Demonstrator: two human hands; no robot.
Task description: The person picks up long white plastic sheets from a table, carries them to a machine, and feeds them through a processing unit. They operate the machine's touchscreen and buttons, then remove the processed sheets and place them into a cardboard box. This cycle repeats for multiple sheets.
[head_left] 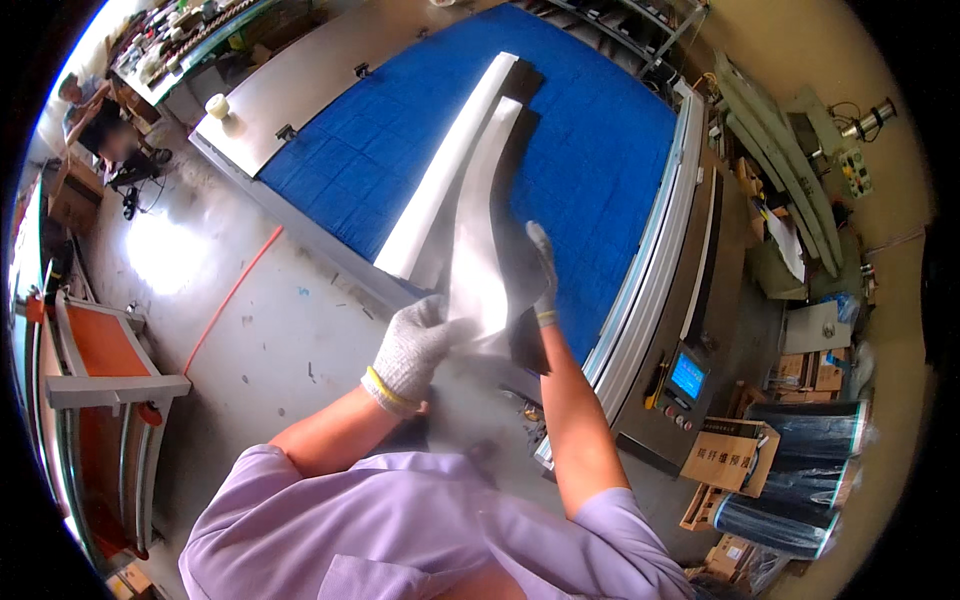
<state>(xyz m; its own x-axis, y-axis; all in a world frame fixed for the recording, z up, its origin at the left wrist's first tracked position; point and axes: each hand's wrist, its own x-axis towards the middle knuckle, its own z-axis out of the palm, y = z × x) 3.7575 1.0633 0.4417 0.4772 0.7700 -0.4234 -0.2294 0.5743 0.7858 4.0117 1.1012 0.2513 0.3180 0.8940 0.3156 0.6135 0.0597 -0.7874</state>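
Observation:
My left hand (412,350), in a pale knitted glove with a yellow cuff, pinches the near end of a long, curved white sheet strip (482,220). The strip bends upward, and a dark side shows along its right edge. At that edge is my right hand (543,272), gloved too, its fingers stretched out along the strip; part of the palm is hidden and slightly blurred. Beside the held strip, a second long white strip (440,180) slants across the blue table surface (600,130), its far end dark at the right.
A metal machine rail (640,260) borders the table on the right, with a lit control screen (688,375). A cardboard box (725,455) and dark wrapped rolls (785,480) stand lower right. An orange-panelled frame (105,350) stands left. A person (100,125) sits far left.

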